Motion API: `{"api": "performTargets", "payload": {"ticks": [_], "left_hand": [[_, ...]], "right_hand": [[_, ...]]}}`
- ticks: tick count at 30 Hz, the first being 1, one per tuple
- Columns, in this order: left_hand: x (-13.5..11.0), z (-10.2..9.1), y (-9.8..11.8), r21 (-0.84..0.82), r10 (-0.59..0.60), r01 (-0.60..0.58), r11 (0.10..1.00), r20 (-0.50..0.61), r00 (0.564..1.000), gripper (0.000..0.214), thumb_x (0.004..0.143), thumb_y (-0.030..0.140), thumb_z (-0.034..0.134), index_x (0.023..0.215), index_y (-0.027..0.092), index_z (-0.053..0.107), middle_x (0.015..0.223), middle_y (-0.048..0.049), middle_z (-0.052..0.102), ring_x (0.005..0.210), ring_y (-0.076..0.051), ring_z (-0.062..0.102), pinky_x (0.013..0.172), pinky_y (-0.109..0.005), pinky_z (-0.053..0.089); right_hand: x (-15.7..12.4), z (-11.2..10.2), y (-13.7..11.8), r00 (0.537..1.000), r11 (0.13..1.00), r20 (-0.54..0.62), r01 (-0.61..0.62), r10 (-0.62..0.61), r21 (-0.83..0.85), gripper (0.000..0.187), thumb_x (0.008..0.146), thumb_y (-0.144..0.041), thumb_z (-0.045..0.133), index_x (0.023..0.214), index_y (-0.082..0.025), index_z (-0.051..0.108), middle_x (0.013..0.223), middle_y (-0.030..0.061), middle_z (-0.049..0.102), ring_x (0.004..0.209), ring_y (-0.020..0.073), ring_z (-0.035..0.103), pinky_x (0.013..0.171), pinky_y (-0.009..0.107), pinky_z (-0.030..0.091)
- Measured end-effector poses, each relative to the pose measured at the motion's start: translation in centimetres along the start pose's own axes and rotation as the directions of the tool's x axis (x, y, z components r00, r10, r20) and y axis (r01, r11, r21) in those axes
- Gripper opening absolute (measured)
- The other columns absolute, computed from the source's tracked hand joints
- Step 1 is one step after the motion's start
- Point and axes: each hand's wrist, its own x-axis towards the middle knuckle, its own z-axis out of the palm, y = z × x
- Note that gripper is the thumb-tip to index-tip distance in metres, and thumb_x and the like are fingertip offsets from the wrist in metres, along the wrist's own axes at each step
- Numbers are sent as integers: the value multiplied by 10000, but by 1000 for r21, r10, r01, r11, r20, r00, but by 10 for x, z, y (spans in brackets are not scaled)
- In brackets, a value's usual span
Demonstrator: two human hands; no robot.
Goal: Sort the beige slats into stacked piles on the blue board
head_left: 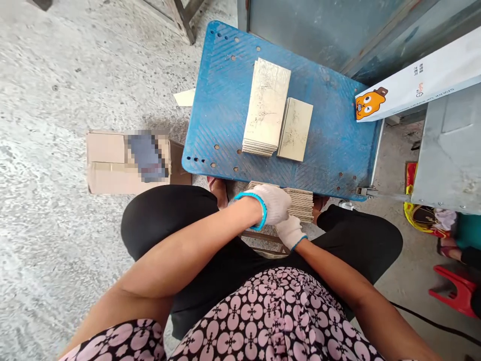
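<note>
My left hand (273, 203), in a white glove with a blue cuff, reaches over a row of thin boards (301, 204) just off the near edge of a blue plastic tabletop (225, 100). Its fingers curl downward and their tips are hidden. Close below it, my right hand (289, 232) wears a matching glove and is closed beside the boards; whatever it holds is out of sight. On the tabletop lie a taller stack of pale thin boards (267, 103) and, against its right side, a lower stack of smaller boards (296, 129).
A cardboard box (107, 175) with a blurred dark object on top sits on the concrete floor at left. A white printed box (409, 82) overlaps the table's right end. Farther right are a metal surface (451, 155) and a red stool (453, 291).
</note>
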Motion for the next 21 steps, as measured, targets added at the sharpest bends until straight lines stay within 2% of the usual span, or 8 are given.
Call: {"api": "performTargets", "payload": {"ticks": [4,6,9,12,14,16,19,21], "left_hand": [[9,-7,-12,0,-50,50,999,10,999,357,768,310,688,1057,117,769,973,-215,739,966,-341,695,858,-395,512],[15,-9,-19,-7,-35,35,999,7,999,369,746,313,691,1052,124,775,937,-203,745,951,-332,696,858,-376,504],[24,-9,-30,-20,49,-48,999,17,999,416,710,384,704,1034,134,782,932,-192,751,888,-317,694,813,-361,500],[34,-7,-35,-26,144,-143,989,55,988,460,664,472,726,975,140,793,903,-172,754,817,-295,682,755,-344,489],[39,-5,-37,-37,198,-196,980,69,978,471,655,505,724,954,149,795,883,-155,753,788,-282,674,719,-334,477],[42,-4,-39,-66,217,-214,975,43,975,466,661,514,716,959,164,793,877,-133,753,773,-263,667,691,-316,461],[42,-6,-41,-173,178,-182,968,-37,983,419,723,515,667,952,187,789,814,-82,740,736,-214,644,650,-277,425],[41,-8,-41,-284,163,-181,942,-87,983,370,774,496,625,911,193,786,701,-32,694,677,-171,604,613,-254,391]], "right_hand": [[0,-10,2,1000,999,5,30,-29,-33,345,917,-72,440,1071,-104,748,1040,251,713,973,303,719,767,392,539],[-3,-20,7,999,998,-2,48,-48,-36,320,920,-101,463,1065,-107,749,1060,242,704,986,299,709,772,375,525],[-13,-38,26,996,995,-45,80,-78,55,260,945,-284,530,1019,-171,752,1089,168,702,1008,263,679,778,319,485],[-25,-63,55,998,972,-44,48,-39,231,276,913,-446,571,900,-231,743,1009,59,713,927,212,658,737,280,447],[-33,-81,77,999,939,-53,25,-7,343,274,868,-482,610,856,-236,729,927,19,708,854,190,637,713,271,436],[-40,-99,98,993,890,-114,85,-38,448,268,810,-490,661,842,-230,717,886,-1,693,826,173,611,713,259,435],[-50,-123,120,968,797,-235,211,-90,565,292,748,-505,690,758,-213,685,793,-14,643,762,154,567,681,253,428],[-55,-134,129,958,727,-277,246,-80,641,322,718,-519,707,704,-202,656,736,-14,608,708,147,540,644,259,425]]}}
